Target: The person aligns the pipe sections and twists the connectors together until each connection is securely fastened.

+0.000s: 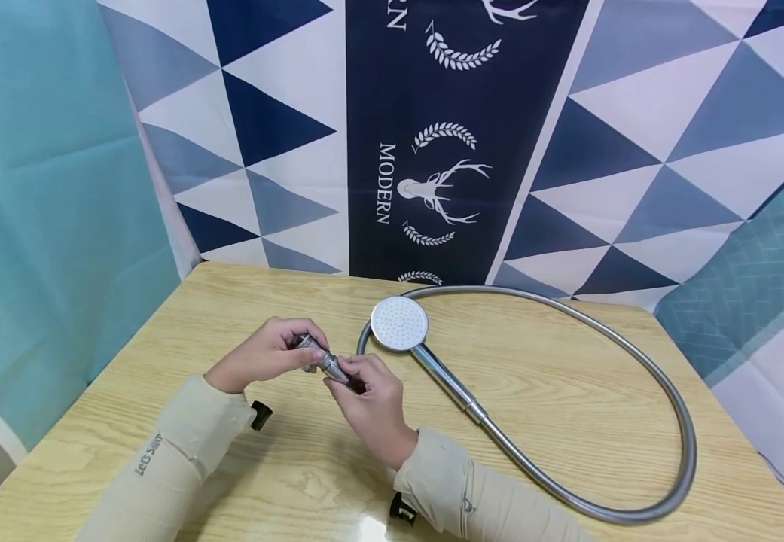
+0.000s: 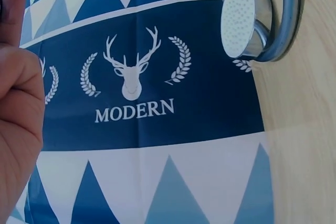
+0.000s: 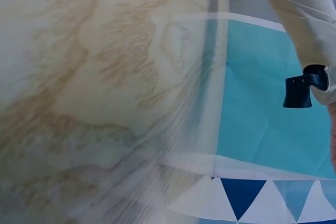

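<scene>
My left hand grips a small grey metal fitting above the table. My right hand pinches a tapered metal hose connector at the fitting's lower right end. Fingers hide part of the joint between them. To the right lies a chrome hand shower, its white spray face up, with a grey hose looping from its handle and round behind the head toward my right hand. In the left wrist view the left hand shows at the left edge, and the shower head at upper right.
The light wooden table carries the hose loop across its right half. A patterned cloth hangs along the far edge, and a teal cloth hangs at the left. Black wrist mounts protrude from both sleeves.
</scene>
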A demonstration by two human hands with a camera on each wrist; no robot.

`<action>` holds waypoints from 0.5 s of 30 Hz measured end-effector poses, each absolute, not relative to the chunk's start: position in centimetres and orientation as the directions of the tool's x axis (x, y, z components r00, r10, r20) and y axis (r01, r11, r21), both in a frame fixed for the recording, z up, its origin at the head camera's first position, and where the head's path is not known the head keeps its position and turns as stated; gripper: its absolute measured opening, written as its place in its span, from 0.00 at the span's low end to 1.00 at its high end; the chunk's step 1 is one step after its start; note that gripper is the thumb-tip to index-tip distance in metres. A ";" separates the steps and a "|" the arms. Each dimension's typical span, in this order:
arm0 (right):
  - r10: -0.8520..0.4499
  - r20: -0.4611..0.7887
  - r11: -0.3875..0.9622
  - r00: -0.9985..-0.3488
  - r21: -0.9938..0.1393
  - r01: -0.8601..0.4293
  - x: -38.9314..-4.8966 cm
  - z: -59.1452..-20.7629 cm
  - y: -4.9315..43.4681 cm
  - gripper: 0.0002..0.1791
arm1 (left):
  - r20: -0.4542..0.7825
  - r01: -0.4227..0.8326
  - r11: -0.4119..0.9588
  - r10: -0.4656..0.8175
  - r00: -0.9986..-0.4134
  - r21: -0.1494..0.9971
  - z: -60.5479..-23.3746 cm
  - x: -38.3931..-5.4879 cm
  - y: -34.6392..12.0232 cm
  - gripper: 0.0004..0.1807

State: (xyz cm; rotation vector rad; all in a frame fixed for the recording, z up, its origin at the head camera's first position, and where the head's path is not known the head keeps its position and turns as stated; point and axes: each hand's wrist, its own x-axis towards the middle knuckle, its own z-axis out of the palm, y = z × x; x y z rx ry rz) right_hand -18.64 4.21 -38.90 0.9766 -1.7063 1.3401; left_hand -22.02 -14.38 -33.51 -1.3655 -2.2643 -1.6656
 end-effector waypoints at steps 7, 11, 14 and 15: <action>-0.116 0.874 0.067 -0.472 -0.467 -0.882 -18.5 -38.6 4.5 0.15 | 0.468 0.646 0.076 0.625 -0.624 0.759 -32.8 -21.7 -14.1 0.04; -0.132 0.847 0.044 -0.514 -0.513 -0.857 -18.3 -38.4 4.5 0.14 | 0.467 0.652 0.087 0.627 -0.624 0.754 -32.7 -21.6 -14.2 0.03; -0.139 0.826 0.041 -0.546 -0.546 -0.837 -18.2 -38.3 4.5 0.13 | 0.462 0.646 0.085 0.630 -0.625 0.758 -32.6 -21.5 -14.2 0.02; -0.141 0.819 0.043 -0.556 -0.556 -0.830 -18.1 -38.2 4.5 0.13 | 0.460 0.643 0.083 0.631 -0.625 0.761 -32.6 -21.5 -14.2 0.02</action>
